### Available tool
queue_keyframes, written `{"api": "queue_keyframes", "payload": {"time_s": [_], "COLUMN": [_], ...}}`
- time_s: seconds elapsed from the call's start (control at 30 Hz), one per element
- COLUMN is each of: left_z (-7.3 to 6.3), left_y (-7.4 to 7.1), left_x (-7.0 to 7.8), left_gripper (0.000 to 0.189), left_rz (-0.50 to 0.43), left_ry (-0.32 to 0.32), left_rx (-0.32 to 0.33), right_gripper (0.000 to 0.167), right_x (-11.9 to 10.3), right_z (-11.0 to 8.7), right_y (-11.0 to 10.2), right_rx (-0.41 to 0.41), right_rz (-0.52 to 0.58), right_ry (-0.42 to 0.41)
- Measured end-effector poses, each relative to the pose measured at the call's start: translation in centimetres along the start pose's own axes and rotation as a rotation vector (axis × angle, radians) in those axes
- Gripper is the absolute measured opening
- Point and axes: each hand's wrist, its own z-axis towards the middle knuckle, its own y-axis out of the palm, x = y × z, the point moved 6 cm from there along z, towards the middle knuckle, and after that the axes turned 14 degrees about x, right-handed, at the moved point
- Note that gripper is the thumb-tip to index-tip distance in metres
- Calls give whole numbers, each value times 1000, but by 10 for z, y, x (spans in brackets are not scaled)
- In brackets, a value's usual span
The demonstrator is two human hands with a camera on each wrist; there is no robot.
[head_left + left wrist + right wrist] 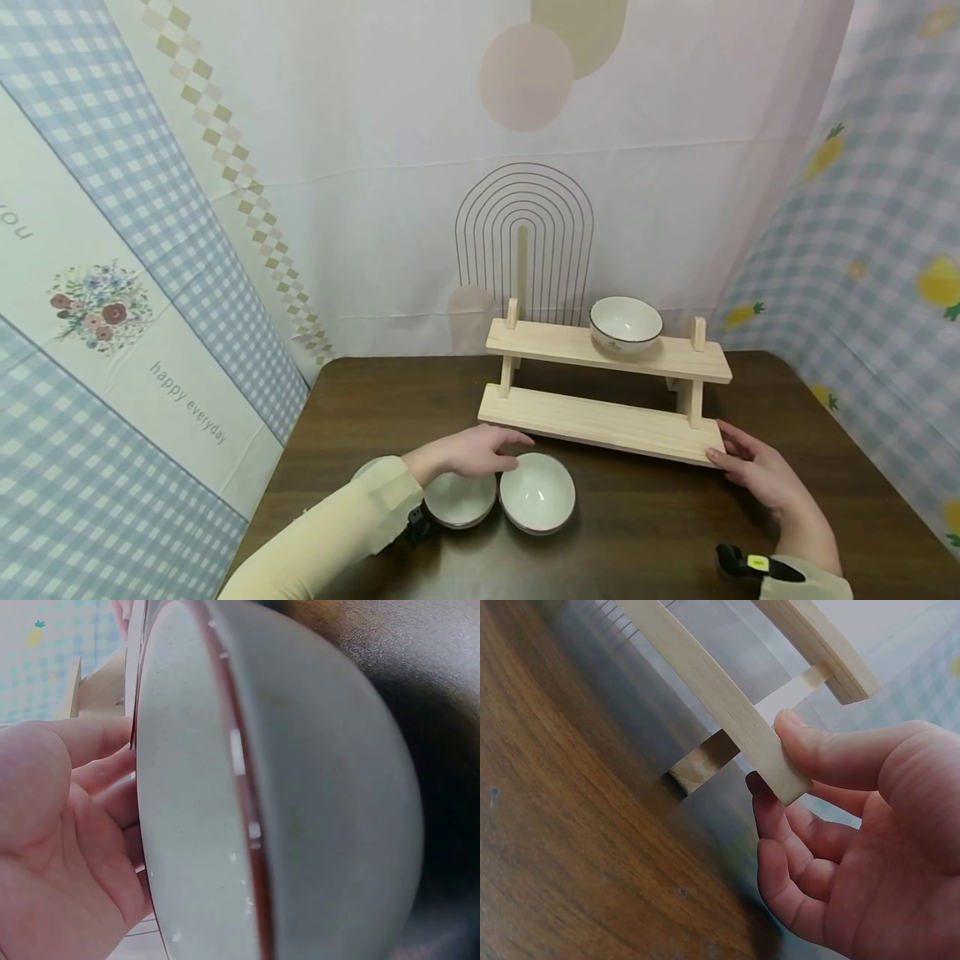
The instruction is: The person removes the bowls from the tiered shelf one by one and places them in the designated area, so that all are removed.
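A two-tier wooden shelf [600, 421] stands at the back right of the table, with a white dark-rimmed bowl [626, 321] on its upper board. My right hand [765, 475] pinches the right end of the lower board [769, 754] between thumb and fingers. Over the left rim of another white bowl [537, 496] reaches my left hand [476, 450], fingers stretched forward; whether the thumb touches the rim I cannot tell. Under my left wrist sits a middle bowl [459, 502], which fills much of the left wrist view. A third table bowl [377, 467] is mostly hidden by my sleeve.
The brown wooden table [637, 542] meets a patterned cloth backdrop [397, 250] behind the shelf. Checked cloths hang at the left [82, 208] and right [847, 275]. Two upright pegs [699, 333] rise from the upper board, one near each end.
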Motion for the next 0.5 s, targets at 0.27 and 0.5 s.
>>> {"api": "queue_keyframes", "payload": {"time_s": [0.27, 0.5], "left_z": [1, 0], "left_y": [-1, 0], "left_x": [0, 1], "left_gripper": [47, 47], "left_rz": [-30, -32], "left_ry": [-3, -7], "left_rx": [5, 14], "right_gripper": [90, 89], "right_x": [2, 0], "right_z": [0, 0], "right_y": [-1, -1], "right_rx": [-1, -1], "right_rz": [8, -3], "right_ry": [2, -5]}}
